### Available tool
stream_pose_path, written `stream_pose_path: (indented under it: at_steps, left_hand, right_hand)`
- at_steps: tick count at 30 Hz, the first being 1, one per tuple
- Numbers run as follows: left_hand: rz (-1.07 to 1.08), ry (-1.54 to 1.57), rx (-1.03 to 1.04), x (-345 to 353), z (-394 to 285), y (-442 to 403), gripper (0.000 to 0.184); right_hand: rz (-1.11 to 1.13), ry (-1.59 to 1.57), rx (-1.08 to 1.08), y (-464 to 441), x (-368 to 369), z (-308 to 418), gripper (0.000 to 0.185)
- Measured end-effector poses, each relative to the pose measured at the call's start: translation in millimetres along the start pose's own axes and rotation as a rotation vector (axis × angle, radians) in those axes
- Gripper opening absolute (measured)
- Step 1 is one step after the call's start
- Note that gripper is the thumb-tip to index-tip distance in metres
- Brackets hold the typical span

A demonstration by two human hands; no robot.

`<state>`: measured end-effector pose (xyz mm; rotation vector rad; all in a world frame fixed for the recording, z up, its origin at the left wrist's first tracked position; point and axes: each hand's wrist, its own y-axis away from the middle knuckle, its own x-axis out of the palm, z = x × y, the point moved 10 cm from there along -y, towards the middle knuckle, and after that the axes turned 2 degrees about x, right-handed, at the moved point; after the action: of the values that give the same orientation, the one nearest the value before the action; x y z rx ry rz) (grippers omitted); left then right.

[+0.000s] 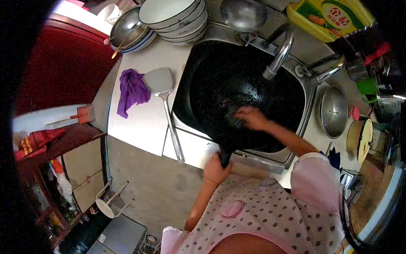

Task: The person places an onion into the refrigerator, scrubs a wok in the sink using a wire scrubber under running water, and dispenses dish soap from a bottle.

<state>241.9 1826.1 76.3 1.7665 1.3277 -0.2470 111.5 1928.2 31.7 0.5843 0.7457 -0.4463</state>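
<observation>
A large black wok (220, 80) lies in the sink (312, 99), its wet inside facing up. My left hand (216, 170) is closed round the wok's black handle (226, 155) at the counter's front edge. Inside the wok, my right hand (252, 117) presses down with bent fingers. Something greyish shows beneath those fingers, but blur and the dark surface hide what it is. To the left of the wok, a metal spatula (169, 114) rests on the white counter (141, 133), beside a crumpled purple cloth (134, 91).
A curved faucet (279, 59) overhangs the wok, with a second tap (327, 73) to its right. Stacked bowls (173, 19) stand at the back left. A metal basin (333, 112) and a yellow-lidded pot (360, 141) sit on the right. Behind is a yellow box (332, 19).
</observation>
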Motion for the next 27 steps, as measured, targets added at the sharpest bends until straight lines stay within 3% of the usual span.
stream_pose_path:
  at_steps: [1,3,5,7,9,11,13,15,17,19,21,23,25,27]
  left_hand:
    - [0.001,-0.002,0.006,0,-1,-1,0.047]
    - [-0.051,0.023,0.052,-5,-6,-1,0.046]
    - [-0.033,0.019,0.038,-2,-6,0,0.046]
    - [-0.025,0.013,0.023,-2,-7,-1,0.046]
    - [-0.018,0.031,-0.045,-4,-3,-1,0.045]
    - [-0.011,0.022,-0.023,1,4,1,0.046]
    - [-0.008,0.018,0.017,3,5,0,0.046]
    - [0.015,-0.013,0.025,7,4,-2,0.047]
    - [-0.001,-0.005,0.031,8,3,-2,0.048]
    - [-0.026,0.001,0.03,7,3,-2,0.048]
    - [-0.067,0.033,0.003,3,4,-1,0.048]
    - [-0.059,0.029,0.013,3,5,1,0.048]
    - [-0.048,0.033,0.034,5,2,0,0.049]
    - [0.006,-0.002,0.006,3,4,-2,0.048]
  right_hand:
    - [0.035,0.242,0.124,3,1,-56,0.046]
    - [-0.355,0.634,0.461,9,-96,-70,0.039]
    - [-0.614,0.466,0.409,-30,-114,-78,0.036]
    - [-0.64,-0.148,0.638,-67,-80,-85,0.039]
    - [-0.531,0.117,0.205,-88,-32,12,0.04]
    - [-0.476,-0.324,-0.065,-42,-21,60,0.041]
    - [-0.235,-0.107,-0.114,-1,3,26,0.043]
    - [-0.02,0.388,0.204,11,5,-80,0.043]
    - [-0.34,0.51,0.436,-2,-91,-89,0.041]
    - [-0.553,0.554,0.401,-47,-118,-60,0.04]
    - [-0.644,0.307,0.447,-80,-59,-49,0.044]
    - [-0.68,0.109,0.14,-61,-25,41,0.048]
    - [-0.52,-0.091,0.086,-23,-11,45,0.051]
    - [-0.074,0.09,0.038,-4,18,-19,0.046]
